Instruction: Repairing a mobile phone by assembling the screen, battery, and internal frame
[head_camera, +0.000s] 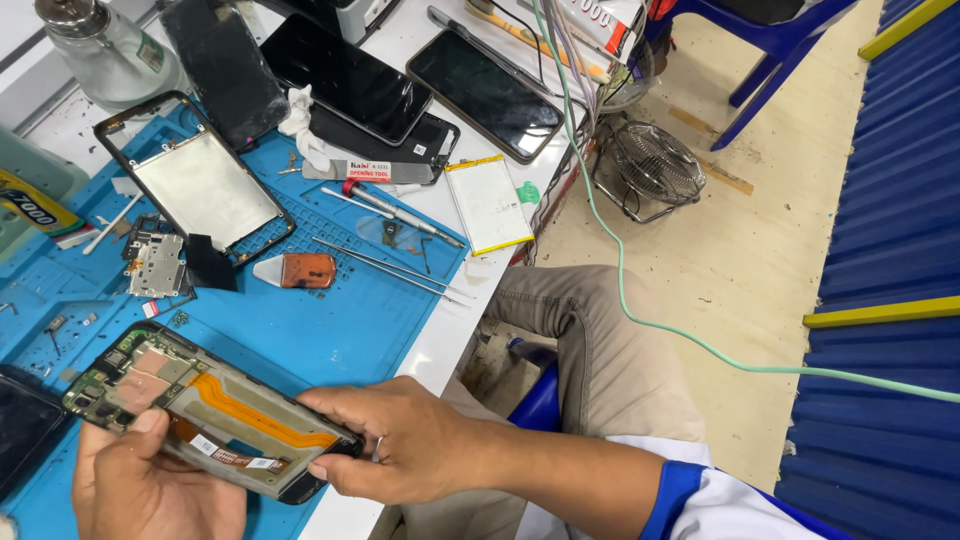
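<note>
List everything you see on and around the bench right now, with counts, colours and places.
opened phone: 1, black frame with orange flex cable, held in both hands
empty phone frame: 1, black with silver plate, on blue mat
phones: 3, black, screens dark, back of bench
battery: 1, white with yellow edge, bench edge
tweezers: 1, metal, on mat
glass bottle: 1, clear, back left
small fan: 1, grey wire, floor
green cable: 1, across floor
left hand: grips phone's near end
right hand: grips phone's other end

Both hands, left hand and right hand, grip an opened phone above the blue mat.
</note>
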